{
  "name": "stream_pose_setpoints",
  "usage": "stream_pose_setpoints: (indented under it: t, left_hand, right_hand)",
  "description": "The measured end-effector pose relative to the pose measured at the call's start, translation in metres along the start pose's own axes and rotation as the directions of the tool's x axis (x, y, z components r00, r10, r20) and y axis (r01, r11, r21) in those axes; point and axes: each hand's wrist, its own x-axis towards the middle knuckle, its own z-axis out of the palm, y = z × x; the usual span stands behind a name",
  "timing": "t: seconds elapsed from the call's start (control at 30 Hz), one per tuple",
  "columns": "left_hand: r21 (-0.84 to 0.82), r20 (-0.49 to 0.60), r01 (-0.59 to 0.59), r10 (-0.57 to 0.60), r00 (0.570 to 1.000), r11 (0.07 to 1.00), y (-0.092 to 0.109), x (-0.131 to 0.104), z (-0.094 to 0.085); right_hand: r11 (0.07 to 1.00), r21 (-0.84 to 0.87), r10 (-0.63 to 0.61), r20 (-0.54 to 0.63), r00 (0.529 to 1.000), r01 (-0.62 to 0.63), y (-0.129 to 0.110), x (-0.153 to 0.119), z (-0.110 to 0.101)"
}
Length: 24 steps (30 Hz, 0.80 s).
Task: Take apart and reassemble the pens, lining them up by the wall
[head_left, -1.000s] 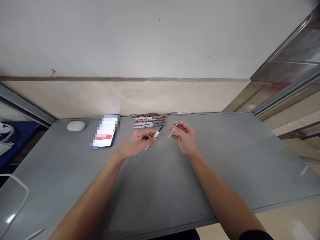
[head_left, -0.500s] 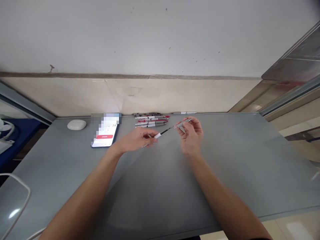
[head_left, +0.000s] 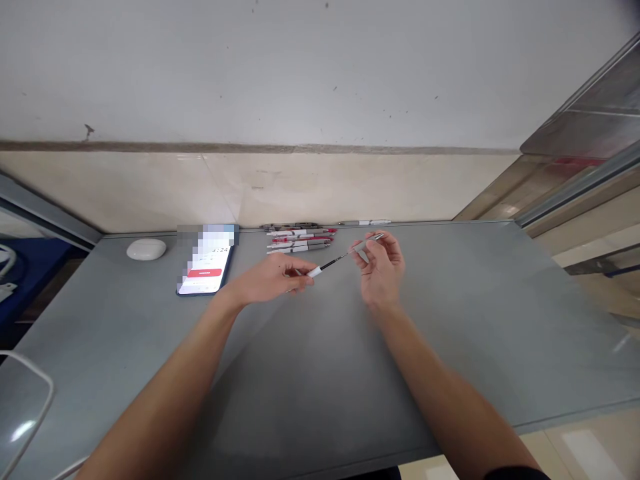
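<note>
Between the fingers of my left hand [head_left: 273, 277] is a white pen barrel [head_left: 315, 272], with a dark refill [head_left: 333, 262] sticking out of its end towards the right. My right hand [head_left: 383, 270] pinches a grey pen part with a silvery clip [head_left: 367, 243]. The refill's tip points at the near end of that grey part and looks very close to it; whether it has entered cannot be made out. Beyond my left hand lies a row of several pens [head_left: 300, 240], white, red and dark. One more white-and-grey pen [head_left: 365, 222] lies along the wall.
On the grey table [head_left: 320, 373], a phone with a lit screen [head_left: 205, 270] lies left of the pens. A white rounded case [head_left: 146, 249] is farther left. A white cable [head_left: 43, 380] loops at the near left. The tiled wall [head_left: 320, 187] borders the table's back.
The refill's tip and the grey part in my right hand are slightly closer together. Both hands keep their hold. The whole view has shifted a little.
</note>
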Motion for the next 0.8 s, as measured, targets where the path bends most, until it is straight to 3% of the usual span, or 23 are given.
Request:
stream_pose_setpoints:
  t: [0.8]
  left_hand:
    - [-0.024,0.004,0.024,-0.024,1.0,0.999,0.0017,-0.0009,0.0023]
  right_hand:
    - [1.0,-0.014,0.022,0.051,0.998,-0.021,0.0006,0.0003,-0.0022]
